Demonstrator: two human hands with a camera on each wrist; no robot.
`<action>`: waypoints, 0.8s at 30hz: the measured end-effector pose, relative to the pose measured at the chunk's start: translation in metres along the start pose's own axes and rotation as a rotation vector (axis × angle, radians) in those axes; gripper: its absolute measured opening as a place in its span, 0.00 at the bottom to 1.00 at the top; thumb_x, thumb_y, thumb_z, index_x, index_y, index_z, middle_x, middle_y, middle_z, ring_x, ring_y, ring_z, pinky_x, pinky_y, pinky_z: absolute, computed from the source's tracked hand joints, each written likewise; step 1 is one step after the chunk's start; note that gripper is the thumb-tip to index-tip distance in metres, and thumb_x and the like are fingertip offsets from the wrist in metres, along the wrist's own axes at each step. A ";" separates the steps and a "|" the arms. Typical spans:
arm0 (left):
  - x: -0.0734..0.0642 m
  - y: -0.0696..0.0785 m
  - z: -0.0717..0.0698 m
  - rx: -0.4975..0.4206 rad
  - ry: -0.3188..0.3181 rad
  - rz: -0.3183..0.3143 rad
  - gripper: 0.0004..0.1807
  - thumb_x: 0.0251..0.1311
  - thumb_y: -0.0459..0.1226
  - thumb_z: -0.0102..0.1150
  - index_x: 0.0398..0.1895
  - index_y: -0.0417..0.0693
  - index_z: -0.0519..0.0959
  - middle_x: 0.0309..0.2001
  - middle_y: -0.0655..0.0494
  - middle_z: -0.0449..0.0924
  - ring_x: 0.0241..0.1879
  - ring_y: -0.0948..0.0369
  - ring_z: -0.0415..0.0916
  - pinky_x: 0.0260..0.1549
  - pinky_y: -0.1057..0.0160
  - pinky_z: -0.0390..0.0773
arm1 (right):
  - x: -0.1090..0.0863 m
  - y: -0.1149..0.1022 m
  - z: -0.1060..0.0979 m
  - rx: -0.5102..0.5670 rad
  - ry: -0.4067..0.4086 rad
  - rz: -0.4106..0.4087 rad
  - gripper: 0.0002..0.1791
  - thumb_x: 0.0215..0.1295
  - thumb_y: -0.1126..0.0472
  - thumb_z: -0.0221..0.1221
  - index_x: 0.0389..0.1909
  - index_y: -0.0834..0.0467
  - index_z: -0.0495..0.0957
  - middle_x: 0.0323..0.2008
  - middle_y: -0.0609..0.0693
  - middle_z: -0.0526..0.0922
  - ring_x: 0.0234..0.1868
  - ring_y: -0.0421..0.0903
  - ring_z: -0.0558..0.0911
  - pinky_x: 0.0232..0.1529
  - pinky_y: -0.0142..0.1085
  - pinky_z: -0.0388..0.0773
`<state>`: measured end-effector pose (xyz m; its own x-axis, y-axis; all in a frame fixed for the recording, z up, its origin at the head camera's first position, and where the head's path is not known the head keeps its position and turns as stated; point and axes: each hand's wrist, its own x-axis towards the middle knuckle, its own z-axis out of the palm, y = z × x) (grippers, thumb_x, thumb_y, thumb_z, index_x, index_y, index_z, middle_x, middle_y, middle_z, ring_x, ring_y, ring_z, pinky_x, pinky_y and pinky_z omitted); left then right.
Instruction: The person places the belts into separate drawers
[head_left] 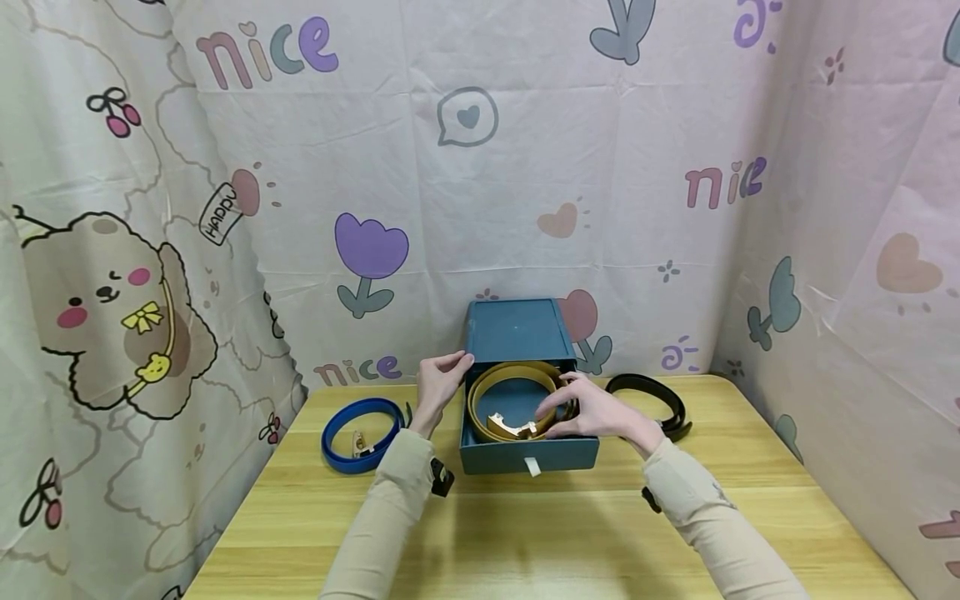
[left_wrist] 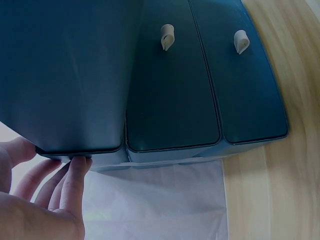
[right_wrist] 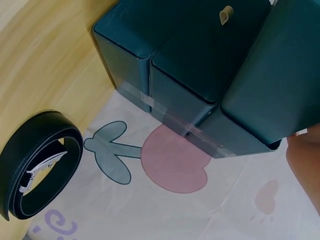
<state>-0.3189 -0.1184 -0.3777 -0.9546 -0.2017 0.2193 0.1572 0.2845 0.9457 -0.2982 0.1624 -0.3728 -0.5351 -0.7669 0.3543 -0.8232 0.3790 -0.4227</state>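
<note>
A dark blue drawer box point(head_left: 517, 329) stands at the back of the table, its top drawer point(head_left: 487, 458) pulled out. Inside that drawer lies a coiled tan belt point(head_left: 477, 400) with a gold-coloured buckle point(head_left: 510, 427). My right hand point(head_left: 592, 408) reaches over the drawer's right side and pinches the coil beside the buckle; the right wrist view shows only part of this hand point(right_wrist: 306, 160). My left hand point(head_left: 441, 383) touches the box's left side near the drawer, fingers fairly straight. In the left wrist view, its fingertips point(left_wrist: 79, 162) rest against that side.
A coiled blue belt point(head_left: 336, 458) with a gold-coloured buckle lies left of the box. To the right is a coiled black belt point(head_left: 671, 396) with a silver-coloured buckle point(right_wrist: 42, 167). Two shut drawers point(left_wrist: 172, 90) with pull tabs sit below the open one. A printed cloth point(head_left: 637, 208) hangs behind.
</note>
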 end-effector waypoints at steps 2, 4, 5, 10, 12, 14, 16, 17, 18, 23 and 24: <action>0.000 0.000 0.000 -0.003 0.001 0.003 0.19 0.64 0.44 0.66 0.54 0.44 0.85 0.53 0.43 0.87 0.51 0.50 0.84 0.50 0.55 0.83 | 0.000 0.000 0.000 0.017 0.020 -0.004 0.13 0.57 0.59 0.72 0.43 0.57 0.89 0.44 0.48 0.91 0.51 0.47 0.86 0.70 0.67 0.55; 0.000 0.000 0.000 -0.006 0.000 0.005 0.19 0.64 0.44 0.66 0.54 0.44 0.85 0.53 0.43 0.86 0.51 0.50 0.84 0.49 0.56 0.84 | -0.001 0.000 0.000 0.031 0.041 -0.002 0.13 0.57 0.59 0.72 0.43 0.58 0.88 0.44 0.49 0.91 0.51 0.48 0.86 0.70 0.66 0.56; 0.000 0.000 0.000 -0.006 -0.001 0.006 0.19 0.64 0.44 0.66 0.54 0.44 0.85 0.53 0.43 0.86 0.51 0.50 0.84 0.49 0.57 0.84 | -0.001 -0.001 -0.001 0.042 0.049 0.004 0.14 0.57 0.59 0.72 0.44 0.58 0.88 0.44 0.49 0.91 0.51 0.48 0.86 0.70 0.66 0.57; 0.000 0.000 -0.001 -0.001 -0.004 0.003 0.19 0.64 0.45 0.66 0.54 0.45 0.85 0.53 0.43 0.87 0.50 0.50 0.84 0.46 0.60 0.84 | -0.005 -0.006 0.000 0.073 0.099 0.054 0.12 0.62 0.58 0.69 0.46 0.55 0.88 0.43 0.48 0.91 0.48 0.49 0.85 0.67 0.61 0.64; 0.000 0.000 -0.001 0.003 -0.004 -0.001 0.19 0.64 0.45 0.66 0.54 0.45 0.85 0.53 0.43 0.86 0.50 0.50 0.84 0.45 0.60 0.84 | -0.007 -0.009 0.001 0.074 0.130 0.076 0.11 0.63 0.58 0.68 0.46 0.53 0.89 0.43 0.48 0.91 0.46 0.50 0.83 0.61 0.57 0.69; 0.001 0.000 -0.001 0.006 -0.002 -0.005 0.20 0.64 0.45 0.66 0.55 0.45 0.85 0.53 0.44 0.86 0.50 0.50 0.84 0.45 0.60 0.84 | -0.007 -0.012 0.002 0.087 0.170 0.095 0.10 0.65 0.59 0.67 0.46 0.53 0.89 0.42 0.49 0.91 0.44 0.51 0.83 0.55 0.53 0.74; 0.001 0.000 -0.001 0.008 0.000 -0.008 0.20 0.64 0.46 0.66 0.55 0.46 0.85 0.54 0.44 0.86 0.50 0.50 0.84 0.46 0.59 0.84 | -0.008 -0.016 0.003 0.109 0.212 0.120 0.10 0.66 0.59 0.66 0.46 0.53 0.88 0.42 0.50 0.91 0.44 0.50 0.83 0.51 0.51 0.78; 0.001 0.000 -0.001 0.006 -0.001 -0.011 0.20 0.64 0.46 0.66 0.55 0.46 0.85 0.54 0.44 0.86 0.50 0.50 0.84 0.47 0.58 0.84 | -0.008 -0.018 0.003 0.116 0.233 0.127 0.10 0.66 0.59 0.65 0.46 0.54 0.88 0.42 0.50 0.91 0.45 0.49 0.84 0.51 0.51 0.79; 0.001 0.000 -0.001 0.006 -0.001 -0.014 0.20 0.63 0.46 0.67 0.55 0.46 0.85 0.54 0.45 0.86 0.51 0.51 0.84 0.48 0.57 0.84 | -0.008 -0.019 0.004 0.122 0.254 0.138 0.09 0.67 0.60 0.65 0.45 0.54 0.88 0.41 0.49 0.91 0.45 0.48 0.85 0.51 0.52 0.80; 0.001 0.000 0.000 0.006 -0.001 -0.008 0.19 0.64 0.45 0.67 0.54 0.45 0.85 0.53 0.44 0.87 0.51 0.50 0.84 0.51 0.54 0.83 | -0.012 -0.030 0.005 0.111 0.354 0.154 0.06 0.65 0.61 0.66 0.41 0.54 0.89 0.36 0.46 0.89 0.40 0.40 0.83 0.48 0.48 0.81; 0.000 0.000 0.000 0.007 0.000 -0.007 0.19 0.64 0.45 0.67 0.54 0.45 0.85 0.53 0.43 0.87 0.51 0.50 0.84 0.51 0.54 0.83 | -0.013 -0.032 0.006 0.103 0.376 0.145 0.05 0.65 0.62 0.66 0.39 0.54 0.89 0.34 0.46 0.89 0.38 0.38 0.82 0.46 0.46 0.81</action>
<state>-0.3192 -0.1187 -0.3773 -0.9557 -0.2033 0.2129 0.1491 0.2895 0.9455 -0.2644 0.1572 -0.3686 -0.6921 -0.4592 0.5568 -0.7208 0.4008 -0.5655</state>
